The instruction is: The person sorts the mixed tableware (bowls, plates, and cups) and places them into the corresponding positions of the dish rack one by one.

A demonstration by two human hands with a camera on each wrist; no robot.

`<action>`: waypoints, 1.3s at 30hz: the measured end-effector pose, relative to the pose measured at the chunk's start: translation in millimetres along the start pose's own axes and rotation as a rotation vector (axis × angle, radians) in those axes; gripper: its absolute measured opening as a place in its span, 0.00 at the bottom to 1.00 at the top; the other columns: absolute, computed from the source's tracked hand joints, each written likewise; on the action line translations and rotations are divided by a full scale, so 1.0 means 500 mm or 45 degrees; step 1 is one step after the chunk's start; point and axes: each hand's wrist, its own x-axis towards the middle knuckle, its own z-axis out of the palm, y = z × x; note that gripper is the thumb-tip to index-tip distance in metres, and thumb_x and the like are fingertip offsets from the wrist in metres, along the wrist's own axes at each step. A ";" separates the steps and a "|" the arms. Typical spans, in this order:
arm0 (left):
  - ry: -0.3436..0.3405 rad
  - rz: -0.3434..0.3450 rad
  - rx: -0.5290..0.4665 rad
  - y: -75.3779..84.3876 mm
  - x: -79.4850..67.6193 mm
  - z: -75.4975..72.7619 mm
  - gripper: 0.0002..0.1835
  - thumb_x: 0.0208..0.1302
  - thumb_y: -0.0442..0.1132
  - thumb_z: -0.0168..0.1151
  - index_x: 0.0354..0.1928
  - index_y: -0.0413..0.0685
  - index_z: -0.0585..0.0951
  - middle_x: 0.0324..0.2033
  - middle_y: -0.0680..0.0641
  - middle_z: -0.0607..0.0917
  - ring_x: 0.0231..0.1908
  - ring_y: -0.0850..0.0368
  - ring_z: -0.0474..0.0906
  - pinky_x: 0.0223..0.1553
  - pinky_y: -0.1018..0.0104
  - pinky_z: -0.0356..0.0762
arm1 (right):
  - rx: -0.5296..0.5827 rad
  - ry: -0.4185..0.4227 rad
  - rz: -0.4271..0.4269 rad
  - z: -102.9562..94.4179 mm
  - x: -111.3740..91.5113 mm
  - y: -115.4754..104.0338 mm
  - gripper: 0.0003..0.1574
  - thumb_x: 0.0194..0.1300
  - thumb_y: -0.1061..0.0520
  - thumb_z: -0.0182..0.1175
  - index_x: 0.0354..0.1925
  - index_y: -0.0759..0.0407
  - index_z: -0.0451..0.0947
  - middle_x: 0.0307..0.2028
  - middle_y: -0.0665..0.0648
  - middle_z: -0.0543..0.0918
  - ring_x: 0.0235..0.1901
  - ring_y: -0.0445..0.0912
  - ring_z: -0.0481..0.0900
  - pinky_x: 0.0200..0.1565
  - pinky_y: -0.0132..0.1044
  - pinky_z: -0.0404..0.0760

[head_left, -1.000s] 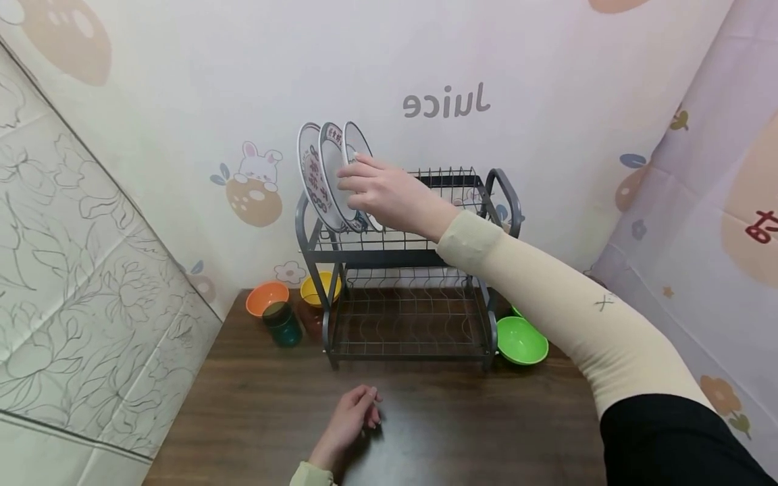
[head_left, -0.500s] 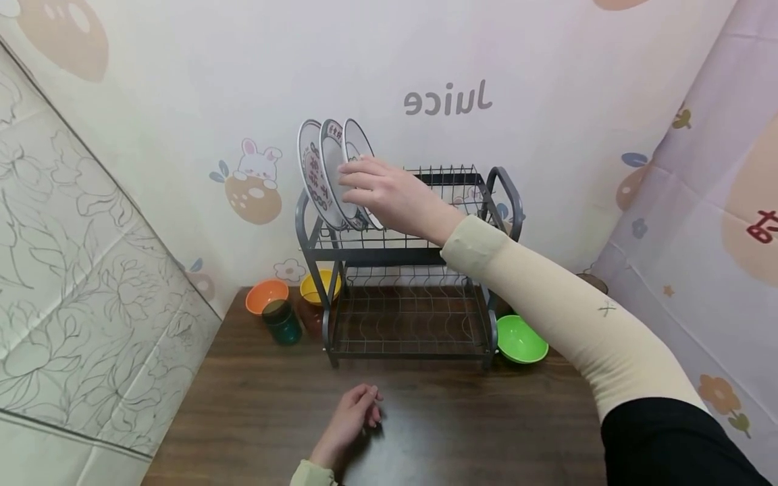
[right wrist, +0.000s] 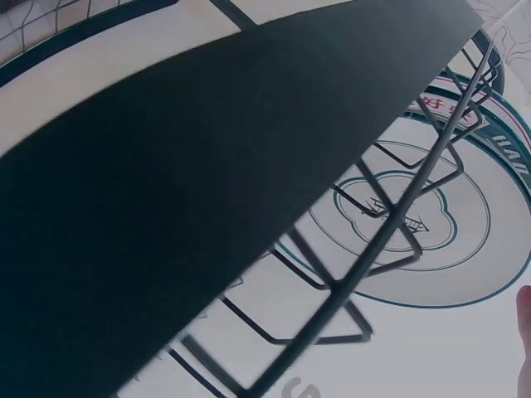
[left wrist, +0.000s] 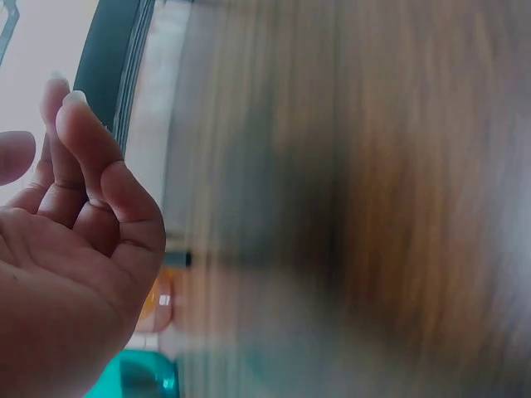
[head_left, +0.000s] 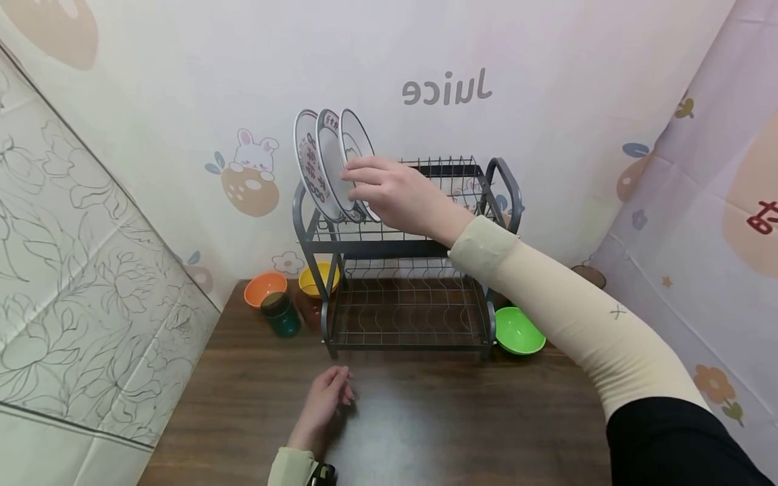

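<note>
Right hand (head_left: 398, 196): fingers extended, at three plates (head_left: 330, 158) standing beside it in rack (head_left: 383, 250). Left hand (head_left: 326, 398): loosely curled, holding nothing, over tabletop (head_left: 462, 418); shifted leftward since earlier frame.

There were three plates: a left plate (head_left: 307, 158), a middle plate (head_left: 330, 158) and a right plate (head_left: 355, 138). One two-tier wire dish rack (head_left: 395, 250) held all three. Three bowls showed plainly: one orange bowl (head_left: 261, 289), one yellow bowl (head_left: 313, 280) and one green bowl (head_left: 519, 332). One teal tumbler (head_left: 282, 318) and one reddish-brown cup (head_left: 308, 312) were visible, plus one brown vessel (head_left: 588, 275), partly hidden. Two hands appeared, one left hand (head_left: 324, 399) and one right hand (head_left: 401, 194), with one wooden table (head_left: 444, 418).
</note>
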 end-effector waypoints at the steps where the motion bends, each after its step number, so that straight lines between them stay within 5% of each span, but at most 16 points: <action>1: 0.025 -0.015 0.010 0.000 0.000 -0.009 0.21 0.78 0.46 0.49 0.44 0.29 0.78 0.20 0.47 0.80 0.21 0.56 0.75 0.26 0.62 0.75 | 0.004 0.002 0.001 0.001 -0.001 -0.001 0.15 0.61 0.74 0.58 0.42 0.62 0.85 0.57 0.61 0.81 0.63 0.54 0.72 0.67 0.39 0.64; 11: 0.169 -0.052 0.054 0.002 -0.003 -0.072 0.23 0.79 0.49 0.46 0.46 0.32 0.78 0.22 0.46 0.80 0.22 0.53 0.75 0.19 0.60 0.69 | 0.040 0.008 0.067 0.000 -0.009 -0.009 0.13 0.64 0.69 0.58 0.43 0.60 0.85 0.60 0.61 0.79 0.65 0.54 0.71 0.67 0.42 0.64; 17: 0.163 -0.102 0.019 -0.005 -0.001 -0.078 0.24 0.78 0.52 0.47 0.48 0.34 0.79 0.24 0.46 0.81 0.24 0.52 0.76 0.20 0.61 0.69 | 0.091 0.060 0.087 -0.015 -0.022 -0.016 0.13 0.63 0.70 0.57 0.42 0.61 0.84 0.58 0.62 0.81 0.63 0.56 0.72 0.67 0.42 0.64; 23: 0.151 -0.090 0.017 -0.009 -0.001 -0.075 0.24 0.79 0.51 0.47 0.46 0.33 0.78 0.25 0.45 0.82 0.25 0.47 0.77 0.18 0.62 0.68 | 0.098 0.229 0.147 -0.054 -0.054 -0.041 0.10 0.64 0.69 0.60 0.41 0.63 0.85 0.54 0.63 0.83 0.60 0.57 0.75 0.65 0.43 0.67; 31: 0.157 -0.107 0.038 -0.015 -0.011 -0.076 0.22 0.79 0.48 0.47 0.46 0.33 0.78 0.31 0.44 0.84 0.28 0.50 0.79 0.22 0.59 0.72 | 0.154 0.406 0.276 -0.068 -0.187 -0.120 0.10 0.65 0.67 0.57 0.39 0.66 0.86 0.48 0.63 0.85 0.53 0.59 0.79 0.61 0.46 0.71; 39: 0.172 -0.090 0.029 -0.001 -0.002 -0.085 0.21 0.79 0.49 0.47 0.45 0.36 0.80 0.37 0.42 0.85 0.34 0.44 0.81 0.26 0.57 0.73 | 0.153 0.567 0.561 -0.060 -0.328 -0.186 0.16 0.70 0.56 0.56 0.39 0.65 0.87 0.46 0.62 0.86 0.49 0.56 0.81 0.59 0.38 0.72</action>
